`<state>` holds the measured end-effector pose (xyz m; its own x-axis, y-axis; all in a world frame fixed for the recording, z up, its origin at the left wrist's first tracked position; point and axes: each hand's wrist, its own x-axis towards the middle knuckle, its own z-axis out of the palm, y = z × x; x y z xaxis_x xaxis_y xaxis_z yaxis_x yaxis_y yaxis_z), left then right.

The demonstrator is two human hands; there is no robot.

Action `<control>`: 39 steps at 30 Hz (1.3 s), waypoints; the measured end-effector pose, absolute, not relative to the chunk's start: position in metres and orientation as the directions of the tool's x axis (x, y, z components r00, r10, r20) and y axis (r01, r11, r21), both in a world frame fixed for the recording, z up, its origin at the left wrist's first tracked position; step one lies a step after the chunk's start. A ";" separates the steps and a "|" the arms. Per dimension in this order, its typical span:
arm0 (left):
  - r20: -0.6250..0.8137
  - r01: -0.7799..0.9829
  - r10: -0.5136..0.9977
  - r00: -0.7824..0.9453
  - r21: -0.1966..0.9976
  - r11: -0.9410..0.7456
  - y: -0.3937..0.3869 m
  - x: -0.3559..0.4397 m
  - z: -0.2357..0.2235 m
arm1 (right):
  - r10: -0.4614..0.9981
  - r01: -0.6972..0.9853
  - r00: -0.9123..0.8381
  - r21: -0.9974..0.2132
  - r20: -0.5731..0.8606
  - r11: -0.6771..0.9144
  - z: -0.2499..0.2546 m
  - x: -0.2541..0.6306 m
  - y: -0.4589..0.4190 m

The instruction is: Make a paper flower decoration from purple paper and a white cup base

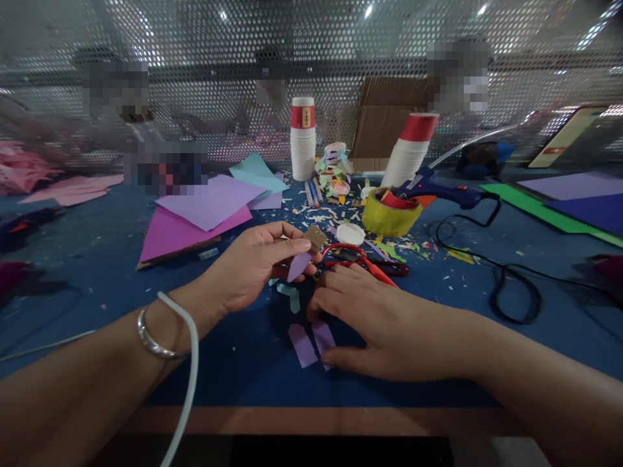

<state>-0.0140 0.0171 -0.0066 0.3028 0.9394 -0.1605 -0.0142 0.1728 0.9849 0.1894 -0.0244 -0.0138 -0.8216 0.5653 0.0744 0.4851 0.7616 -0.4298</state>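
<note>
So the left hand [253, 263] is pinching a small brown cardboard piece [316, 239] along with a little purple slip [298, 266], its grip clamped on them just above the worktop [233, 383]; the slip's pointy end is aiming down toward the person and a bit left, long axis running diagonally. The right hand [384, 318] is reaching over the right purple strip [323, 336], thumb tip resting at its near end and index finger sitting by its far end; that grip is standing apart, and I can't tell if it's pressing down. The left purple strip [302, 346] is lying flat just beside it; both long axes are slanting from far left to near right, and the left one's tapered end is pointing away from the person. Pale blue scraps [292, 297] are lying a bit farther off; red handles [374, 267] are poking out beyond the right hand, with a yellow tape roll [392, 217] sitting behind them.
</note>
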 end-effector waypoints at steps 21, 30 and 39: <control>-0.164 -0.007 0.929 0.331 0.984 0.176 0.015 -0.015 -0.009 | 0.635 0.390 -0.772 -0.760 0.038 0.520 -0.001 0.194 -0.015; -0.125 0.054 0.913 0.389 0.992 0.113 0.011 -0.011 -0.009 | 0.842 0.303 -0.435 -0.829 0.319 0.470 -0.002 0.204 -0.005; -0.108 0.142 0.853 0.510 0.989 0.040 0.007 -0.012 -0.008 | 0.834 0.314 -0.381 -0.793 0.398 0.522 -0.006 0.203 0.001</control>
